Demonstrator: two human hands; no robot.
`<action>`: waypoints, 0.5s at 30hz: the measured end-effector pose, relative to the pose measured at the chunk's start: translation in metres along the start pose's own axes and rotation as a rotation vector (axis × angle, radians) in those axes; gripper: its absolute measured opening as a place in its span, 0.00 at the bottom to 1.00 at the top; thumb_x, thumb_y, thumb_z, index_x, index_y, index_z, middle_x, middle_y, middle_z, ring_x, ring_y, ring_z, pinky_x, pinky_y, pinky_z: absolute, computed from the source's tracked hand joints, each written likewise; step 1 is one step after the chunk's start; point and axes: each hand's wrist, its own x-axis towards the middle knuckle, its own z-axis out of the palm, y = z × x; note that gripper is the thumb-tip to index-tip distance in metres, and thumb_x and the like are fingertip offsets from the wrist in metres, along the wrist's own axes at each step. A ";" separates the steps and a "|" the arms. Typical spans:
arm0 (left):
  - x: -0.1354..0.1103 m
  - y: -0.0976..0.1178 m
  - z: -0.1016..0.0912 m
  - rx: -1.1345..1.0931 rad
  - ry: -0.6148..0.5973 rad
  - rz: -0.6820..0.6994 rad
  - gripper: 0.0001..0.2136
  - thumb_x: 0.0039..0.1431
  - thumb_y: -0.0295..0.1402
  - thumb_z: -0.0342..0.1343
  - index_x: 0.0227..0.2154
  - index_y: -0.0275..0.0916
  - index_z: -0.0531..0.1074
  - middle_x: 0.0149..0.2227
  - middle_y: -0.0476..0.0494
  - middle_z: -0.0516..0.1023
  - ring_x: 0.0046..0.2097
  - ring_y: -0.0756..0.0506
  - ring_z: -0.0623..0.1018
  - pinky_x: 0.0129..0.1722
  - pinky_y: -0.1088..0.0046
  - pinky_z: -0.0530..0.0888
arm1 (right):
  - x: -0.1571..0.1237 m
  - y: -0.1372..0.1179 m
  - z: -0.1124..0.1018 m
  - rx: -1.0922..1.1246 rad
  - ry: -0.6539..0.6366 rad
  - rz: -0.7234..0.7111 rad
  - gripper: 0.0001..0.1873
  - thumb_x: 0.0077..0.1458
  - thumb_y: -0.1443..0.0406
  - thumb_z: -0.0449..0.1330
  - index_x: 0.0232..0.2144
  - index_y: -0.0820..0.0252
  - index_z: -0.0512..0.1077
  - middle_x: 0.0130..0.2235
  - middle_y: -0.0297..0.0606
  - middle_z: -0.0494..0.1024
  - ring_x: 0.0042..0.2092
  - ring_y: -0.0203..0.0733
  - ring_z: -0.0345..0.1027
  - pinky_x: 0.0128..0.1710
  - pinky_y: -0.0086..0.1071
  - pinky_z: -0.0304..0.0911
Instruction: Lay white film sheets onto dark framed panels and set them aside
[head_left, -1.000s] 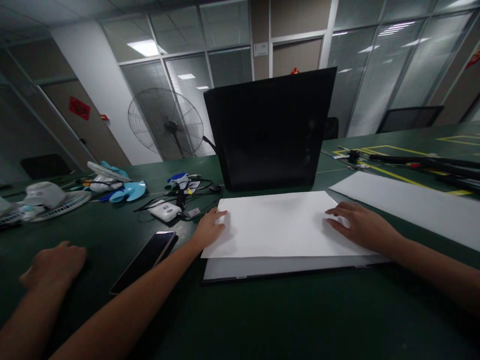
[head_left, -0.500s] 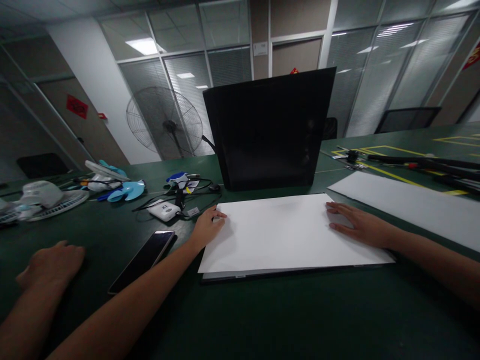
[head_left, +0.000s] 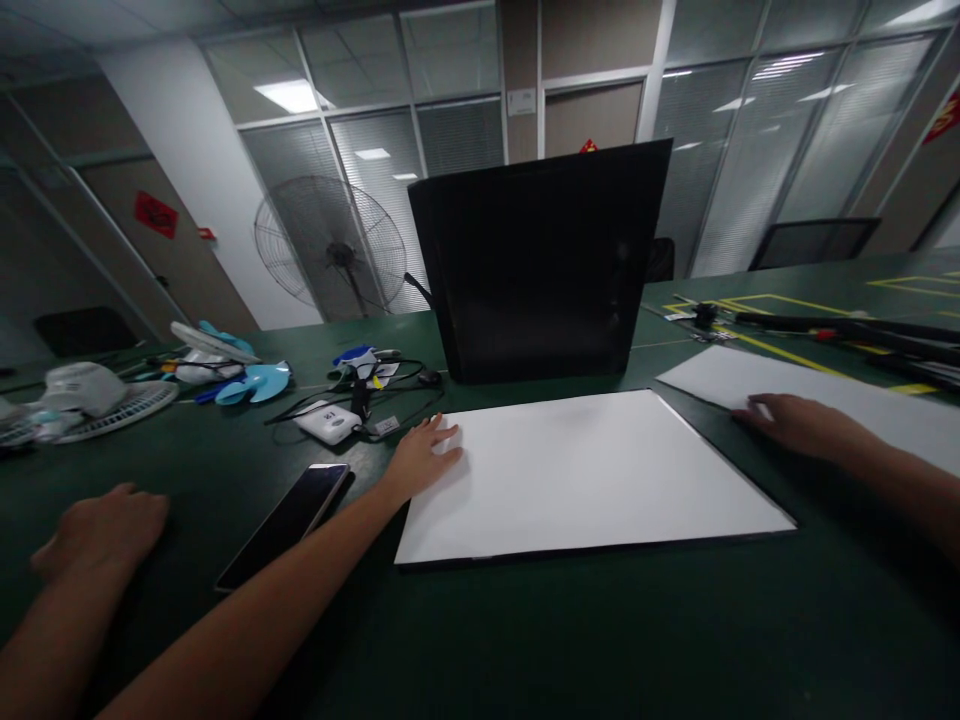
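Note:
A flat white panel [head_left: 570,475] with a thin dark rim lies on the table before me. Across its left edge rests my left hand [head_left: 424,458], open, with its fingers spread on the white surface. My right hand [head_left: 806,425] is off the panel, over the near edge of a second white sheet [head_left: 720,368] to the right. Its thumb and fingers are curled about that edge, partly hiding it. The sheet lies flat.
Behind the panel stands a large black board-like screen [head_left: 540,270]. To the left are a phone [head_left: 289,525], a white device [head_left: 328,422] with cables, fan parts [head_left: 255,382] and another person's hand [head_left: 109,525]. Black rods [head_left: 847,330] lie at the far right.
My right hand has left the panel and moved right to the second sheet. The top white layer now lines up with the dark rim. My left hand has stayed nearly in place.

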 end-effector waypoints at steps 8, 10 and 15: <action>-0.001 -0.002 0.003 -0.020 0.069 0.006 0.26 0.61 0.46 0.63 0.60 0.44 0.76 0.69 0.39 0.67 0.71 0.32 0.65 0.71 0.53 0.61 | -0.028 -0.024 -0.036 -0.107 0.066 0.076 0.31 0.69 0.53 0.38 0.53 0.64 0.74 0.50 0.60 0.76 0.46 0.60 0.73 0.43 0.47 0.62; -0.001 -0.003 0.004 -0.027 0.078 0.003 0.26 0.61 0.47 0.63 0.60 0.44 0.76 0.69 0.39 0.67 0.71 0.33 0.65 0.71 0.53 0.61 | -0.043 -0.045 -0.046 -0.128 0.119 0.076 0.33 0.69 0.50 0.37 0.53 0.64 0.73 0.47 0.60 0.76 0.44 0.63 0.73 0.40 0.48 0.62; -0.002 -0.005 0.006 -0.077 0.085 0.004 0.25 0.63 0.48 0.60 0.59 0.42 0.77 0.69 0.38 0.68 0.71 0.34 0.65 0.71 0.54 0.60 | -0.090 -0.116 -0.055 -0.110 0.098 -0.160 0.30 0.67 0.49 0.41 0.55 0.60 0.70 0.49 0.53 0.77 0.40 0.56 0.73 0.39 0.47 0.65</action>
